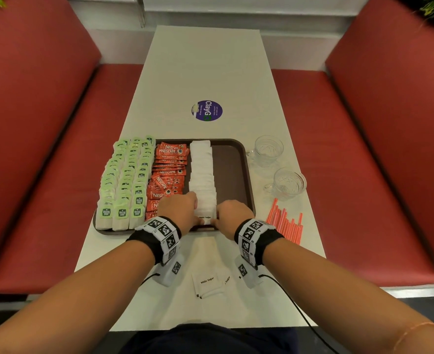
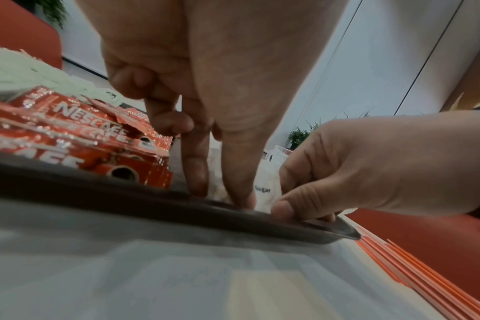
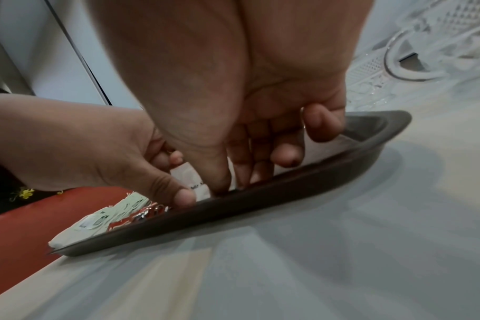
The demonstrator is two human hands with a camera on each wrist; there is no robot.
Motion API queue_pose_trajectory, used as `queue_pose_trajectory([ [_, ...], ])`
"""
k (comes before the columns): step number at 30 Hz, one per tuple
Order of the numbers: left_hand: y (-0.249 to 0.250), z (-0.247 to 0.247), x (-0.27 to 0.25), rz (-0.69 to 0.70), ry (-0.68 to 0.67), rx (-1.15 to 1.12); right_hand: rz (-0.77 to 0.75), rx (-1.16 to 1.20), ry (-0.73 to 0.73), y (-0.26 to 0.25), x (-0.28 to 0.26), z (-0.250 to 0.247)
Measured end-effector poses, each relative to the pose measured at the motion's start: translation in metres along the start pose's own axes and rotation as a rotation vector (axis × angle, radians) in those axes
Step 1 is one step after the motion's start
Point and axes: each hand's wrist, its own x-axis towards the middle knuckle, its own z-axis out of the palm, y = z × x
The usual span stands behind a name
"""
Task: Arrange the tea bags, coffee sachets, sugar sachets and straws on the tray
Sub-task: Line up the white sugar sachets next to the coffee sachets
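On the brown tray [image 1: 232,169] lie three rows: green tea bags [image 1: 126,180] at the left, red coffee sachets [image 1: 168,172] in the middle, white sugar sachets [image 1: 202,172] to their right. Both hands meet at the near end of the sugar row. My left hand [image 2: 219,190] pinches the nearest sugar sachet [image 1: 205,218] between thumb and index finger on its left side. From the right, my right hand [image 3: 233,181] pinches the same sachet at the tray's rim. Orange straws [image 1: 286,222] lie on the table right of the tray.
Two loose sugar sachets [image 1: 208,283] lie on the white table [image 1: 205,72] between my forearms. Two glass cups [image 1: 268,149] [image 1: 288,182] stand right of the tray. A round purple sticker [image 1: 207,110] lies beyond it. Red benches [image 1: 45,175] flank the table.
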Motion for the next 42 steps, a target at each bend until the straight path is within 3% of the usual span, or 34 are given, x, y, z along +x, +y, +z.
queue_pose_trajectory([
  [4,-0.004,-0.002,-0.008,0.048,0.126,-0.064,-0.058,0.012,0.025,0.003,-0.012,-0.002],
  [7,-0.006,-0.003,-0.021,0.185,0.236,-0.156,-0.167,0.134,0.085,0.007,-0.029,-0.003],
  [11,-0.006,0.004,-0.04,0.387,0.025,-0.062,-0.363,0.039,-0.071,0.012,-0.055,-0.003],
  [16,0.0,0.028,-0.072,0.512,-0.217,0.167,-0.369,-0.071,-0.198,0.017,-0.075,0.017],
  [32,0.009,0.03,-0.075,0.396,-0.336,0.206,-0.284,-0.215,-0.27,0.021,-0.082,0.024],
  [42,-0.001,-0.004,-0.031,0.226,0.026,0.112,-0.191,-0.096,-0.121,0.029,-0.075,0.016],
])
